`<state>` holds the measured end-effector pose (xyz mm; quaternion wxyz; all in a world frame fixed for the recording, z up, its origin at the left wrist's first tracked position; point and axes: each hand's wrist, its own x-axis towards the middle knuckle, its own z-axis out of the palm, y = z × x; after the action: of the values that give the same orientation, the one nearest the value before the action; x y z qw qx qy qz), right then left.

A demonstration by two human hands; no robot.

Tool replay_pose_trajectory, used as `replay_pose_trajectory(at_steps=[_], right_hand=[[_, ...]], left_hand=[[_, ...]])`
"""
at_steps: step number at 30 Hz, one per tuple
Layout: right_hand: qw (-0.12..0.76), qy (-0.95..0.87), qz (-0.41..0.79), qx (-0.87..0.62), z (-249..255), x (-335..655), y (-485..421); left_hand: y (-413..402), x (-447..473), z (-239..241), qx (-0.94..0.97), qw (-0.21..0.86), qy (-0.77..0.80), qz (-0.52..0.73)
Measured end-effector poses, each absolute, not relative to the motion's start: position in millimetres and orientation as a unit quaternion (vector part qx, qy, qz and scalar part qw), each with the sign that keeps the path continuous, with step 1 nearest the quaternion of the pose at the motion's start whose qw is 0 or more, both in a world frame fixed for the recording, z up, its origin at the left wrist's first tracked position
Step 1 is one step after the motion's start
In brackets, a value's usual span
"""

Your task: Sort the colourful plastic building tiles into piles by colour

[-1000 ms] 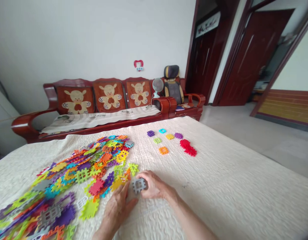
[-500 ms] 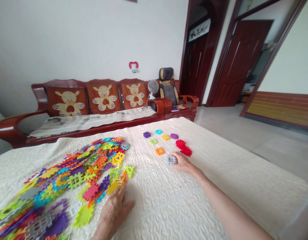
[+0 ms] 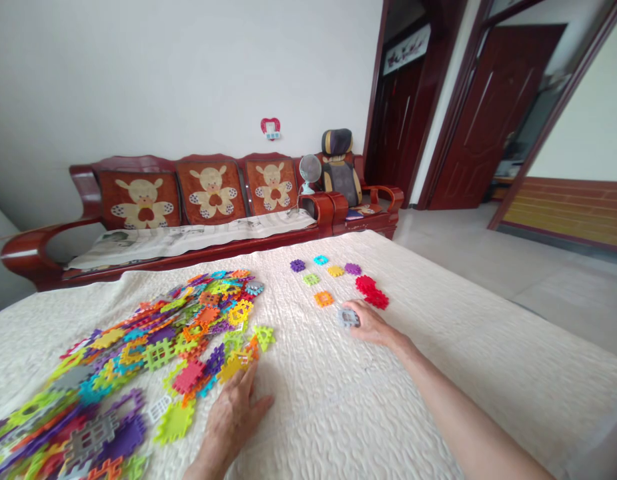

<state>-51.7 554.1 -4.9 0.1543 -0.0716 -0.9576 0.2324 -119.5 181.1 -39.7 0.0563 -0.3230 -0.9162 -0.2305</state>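
Note:
My right hand [image 3: 371, 323] reaches out over the cream quilted cloth [image 3: 438, 347] and holds a grey toothed plastic tile [image 3: 347, 317] down on it. That tile sits just in front of an orange tile [image 3: 323, 299] and beside two red tiles [image 3: 371, 291]. Purple, blue, yellow and green small tiles [image 3: 324, 269] lie spread behind them. My left hand [image 3: 233, 417] rests flat on the cloth, fingers apart, at the near edge of a big heap of coloured interlocking tiles [image 3: 153, 353].
A dark red wooden bench [image 3: 198, 200] with bear-print cushions stands behind the cloth, with a small fan [image 3: 309, 170] and a seat massager [image 3: 338, 167] at its right end. Dark wooden doors [image 3: 483, 113] and a tiled floor [image 3: 513, 267] lie to the right.
My right hand carried the grey tile from beside the heap out to the sorted tiles at the centre right and now presses it on the cloth. My left hand stayed put.

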Motion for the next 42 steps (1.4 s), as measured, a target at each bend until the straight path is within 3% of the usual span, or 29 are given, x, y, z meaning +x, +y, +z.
replay_pose_trajectory(at_steps=[5,12,19,22,26,33,42], right_hand=[[0.259,-0.942,0.213,-0.030,-0.7,-44.1,503.9],[0.211,-0.944,0.253,0.002,-21.2,-56.1,426.1],[0.266,-0.934,0.237,-0.023,-24.5,-63.1,443.4],[0.286,-0.933,0.179,-0.120,-18.9,-61.6,468.1],[0.233,-0.930,0.159,-0.237,-18.8,-60.1,498.4],[0.244,-0.935,0.173,-0.188,-30.3,-75.7,514.2],[0.200,-0.936,0.165,-0.239,-18.7,-88.8,512.7]], left_hand=[[183.3,-118.7,-34.6,-0.314,0.034,-0.920,-0.233],[186.4,-113.6,-21.8,-0.295,-0.014,-0.933,-0.204],[187.7,-110.5,-16.4,-0.288,-0.031,-0.939,-0.188],[186.1,-111.4,-20.6,-0.293,-0.010,-0.938,-0.184],[185.4,-110.0,-27.5,-0.310,0.038,-0.934,-0.173],[202.3,-117.2,-20.7,-0.360,0.105,-0.916,-0.144],[224.5,-159.0,-22.8,-0.329,0.173,-0.922,-0.112]])
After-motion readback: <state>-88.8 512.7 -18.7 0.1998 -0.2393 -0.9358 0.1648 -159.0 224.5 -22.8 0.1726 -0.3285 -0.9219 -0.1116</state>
